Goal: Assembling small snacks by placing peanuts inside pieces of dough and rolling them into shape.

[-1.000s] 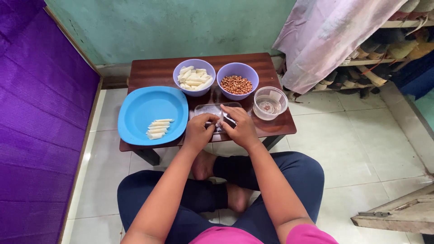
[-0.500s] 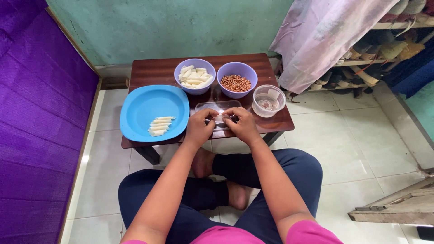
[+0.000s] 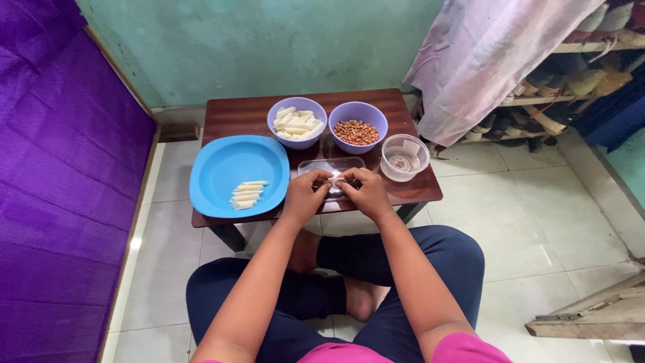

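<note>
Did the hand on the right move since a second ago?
Yes. The right hand has slid toward the left hand, so their fingertips now meet over the clear tray, a little farther from the clear cup.

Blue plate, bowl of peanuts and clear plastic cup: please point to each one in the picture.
Blue plate [image 3: 228,168], head view, on its bare middle.
Bowl of peanuts [image 3: 342,111], head view, on its purple rim.
Clear plastic cup [image 3: 420,149], head view, on its right wall.
</note>
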